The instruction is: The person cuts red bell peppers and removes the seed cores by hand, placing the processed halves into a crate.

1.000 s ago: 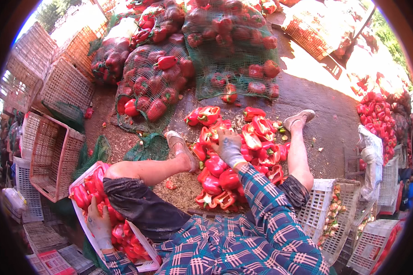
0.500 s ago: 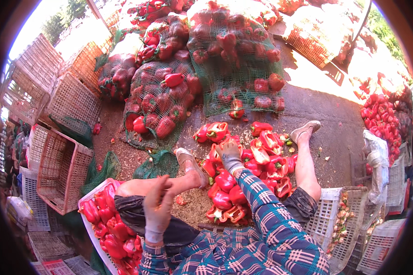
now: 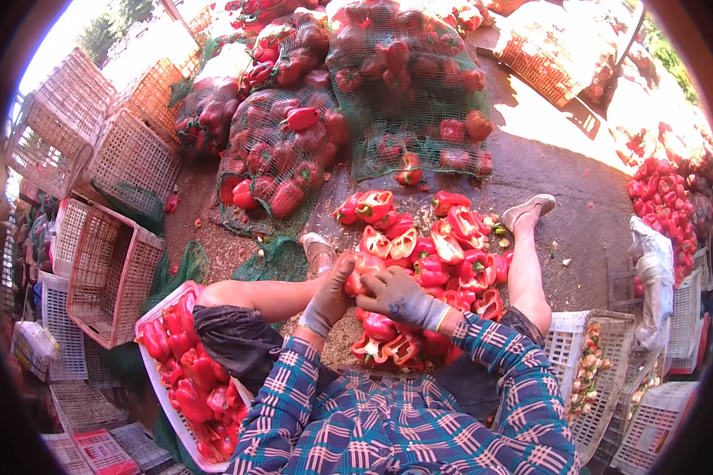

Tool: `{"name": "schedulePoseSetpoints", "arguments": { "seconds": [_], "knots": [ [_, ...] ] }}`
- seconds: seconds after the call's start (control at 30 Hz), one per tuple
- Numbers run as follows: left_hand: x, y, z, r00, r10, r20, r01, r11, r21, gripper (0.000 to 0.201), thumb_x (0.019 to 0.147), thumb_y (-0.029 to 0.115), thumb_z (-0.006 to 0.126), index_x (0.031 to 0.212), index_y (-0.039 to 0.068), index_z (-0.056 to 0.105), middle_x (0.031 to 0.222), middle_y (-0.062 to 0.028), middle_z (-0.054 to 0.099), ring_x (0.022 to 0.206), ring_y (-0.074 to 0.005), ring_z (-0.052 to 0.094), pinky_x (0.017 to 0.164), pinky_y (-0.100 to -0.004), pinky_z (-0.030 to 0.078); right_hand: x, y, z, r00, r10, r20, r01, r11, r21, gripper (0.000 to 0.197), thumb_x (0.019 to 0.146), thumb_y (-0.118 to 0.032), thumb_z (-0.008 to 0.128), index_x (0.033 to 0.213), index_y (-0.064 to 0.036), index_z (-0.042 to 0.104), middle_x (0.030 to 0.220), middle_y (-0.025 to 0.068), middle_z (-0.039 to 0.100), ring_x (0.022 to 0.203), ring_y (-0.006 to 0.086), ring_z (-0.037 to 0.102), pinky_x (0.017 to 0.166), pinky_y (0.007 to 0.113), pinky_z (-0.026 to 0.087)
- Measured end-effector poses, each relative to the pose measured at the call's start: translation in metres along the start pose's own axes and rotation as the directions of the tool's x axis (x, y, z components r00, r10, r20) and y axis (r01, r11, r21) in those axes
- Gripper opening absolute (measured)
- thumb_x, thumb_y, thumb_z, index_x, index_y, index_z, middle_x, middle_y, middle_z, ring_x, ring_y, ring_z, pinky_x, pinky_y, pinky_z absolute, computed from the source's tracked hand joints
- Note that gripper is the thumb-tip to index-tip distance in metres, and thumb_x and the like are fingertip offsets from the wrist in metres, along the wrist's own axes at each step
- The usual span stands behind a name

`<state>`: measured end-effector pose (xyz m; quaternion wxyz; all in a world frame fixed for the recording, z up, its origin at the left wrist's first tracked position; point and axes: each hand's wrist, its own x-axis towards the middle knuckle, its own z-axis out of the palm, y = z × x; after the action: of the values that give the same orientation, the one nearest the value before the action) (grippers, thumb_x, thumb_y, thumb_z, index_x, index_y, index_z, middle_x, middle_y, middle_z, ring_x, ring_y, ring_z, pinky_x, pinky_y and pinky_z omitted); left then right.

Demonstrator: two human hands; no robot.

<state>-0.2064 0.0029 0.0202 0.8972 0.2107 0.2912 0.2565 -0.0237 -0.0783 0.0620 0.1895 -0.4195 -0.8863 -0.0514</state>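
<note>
Both my hands wear greyish work gloves and meet in front of my lap. Between them is a red bell pepper (image 3: 364, 266). My left hand (image 3: 329, 301) grips it from the left with the thumb up. My right hand (image 3: 401, 298) has its fingers curled against its near right side, hiding part of it. Just beyond lies a heap of red bell peppers (image 3: 448, 247) on the ground between my legs, many cut into halves with pale insides showing. By my left thigh, a white crate (image 3: 155, 378) holds red pepper pieces.
Green mesh sacks (image 3: 408, 119) full of red peppers stand ahead. Plastic crates (image 3: 107, 289) are stacked at the left. At my right side is a white crate (image 3: 566, 336) with pepper cores (image 3: 590, 368). More red peppers (image 3: 662, 210) are piled at the far right.
My right hand has come back from the heap toward me with a pepper. My left hand has moved right and forward to meet it and closed on the pepper.
</note>
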Motion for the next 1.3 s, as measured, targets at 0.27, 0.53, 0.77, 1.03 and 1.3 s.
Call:
{"name": "schedulePoseSetpoints", "arguments": {
  "seconds": [0.27, 0.53, 0.77, 1.03, 1.3],
  "knots": [
    [-0.025, 0.007, 0.024, 0.943, 0.315, -0.103, -0.298, 0.942, 0.157, 0.055, 0.09, 0.011, 0.066, 0.139, 0.007, 0.04, 0.118, -0.0098, 0.058, 0.103, -0.0238, 0.065, 0.081, -0.0341, 0.059, 0.001, -0.025, -0.03, 0.64, 0.654, -0.403, -0.52, 0.755, 0.4, 0.047, 0.082, -0.013, 0.073, 0.127, -0.0121, 0.057, 0.124, 0.0122, 0.06, 0.104, 0.0291, 0.062, 0.084, 0.04, 0.049],
    [-0.033, -0.032, 0.059, 0.663, 0.703, 0.258, -0.496, 0.153, 0.855, 0.077, 0.076, 0.017, 0.077, 0.141, 0.0, 0.04, 0.129, -0.0181, 0.053, 0.12, -0.0291, 0.055, 0.104, -0.039, 0.044, 0.006, -0.071, 0.028, 0.5, 0.714, 0.491, 0.388, -0.691, 0.61, 0.035, 0.099, -0.026, 0.056, 0.129, -0.0083, 0.056, 0.115, 0.0051, 0.065, 0.108, 0.0152, 0.062, 0.094, 0.033, 0.052],
    [-0.059, -0.012, 0.087, 0.738, 0.642, 0.206, -0.511, 0.333, 0.792, 0.071, 0.075, 0.014, 0.08, 0.136, 0.003, 0.044, 0.127, -0.0145, 0.054, 0.119, -0.0253, 0.055, 0.103, -0.0366, 0.045, 0.009, -0.074, 0.022, 0.579, 0.813, 0.067, 0.192, -0.215, 0.958, 0.042, 0.097, -0.022, 0.059, 0.134, -0.0059, 0.049, 0.126, 0.0063, 0.06, 0.113, 0.0163, 0.06, 0.097, 0.032, 0.05],
    [-0.065, -0.017, 0.091, 0.832, 0.542, -0.119, -0.475, 0.807, 0.352, 0.062, 0.083, 0.003, 0.07, 0.138, 0.008, 0.042, 0.131, -0.0092, 0.05, 0.119, -0.0226, 0.055, 0.1, -0.0357, 0.05, 0.019, -0.072, 0.0, 0.425, 0.892, 0.152, -0.119, -0.111, 0.987, 0.076, 0.089, -0.021, 0.071, 0.153, -0.0073, 0.031, 0.14, 0.0117, 0.052, 0.125, 0.0207, 0.052, 0.104, 0.033, 0.044],
    [-0.056, -0.021, 0.102, 0.86, 0.496, -0.125, -0.443, 0.845, 0.3, 0.053, 0.087, 0.008, 0.07, 0.135, 0.005, 0.047, 0.122, -0.0113, 0.057, 0.106, -0.02, 0.061, 0.093, -0.0319, 0.053, -0.013, -0.067, -0.029, 0.489, 0.856, 0.166, -0.404, 0.054, 0.913, 0.082, 0.089, -0.025, 0.071, 0.156, -0.0171, 0.024, 0.126, 0.0181, 0.063, 0.111, 0.0273, 0.066, 0.092, 0.037, 0.053]
  ]
}}
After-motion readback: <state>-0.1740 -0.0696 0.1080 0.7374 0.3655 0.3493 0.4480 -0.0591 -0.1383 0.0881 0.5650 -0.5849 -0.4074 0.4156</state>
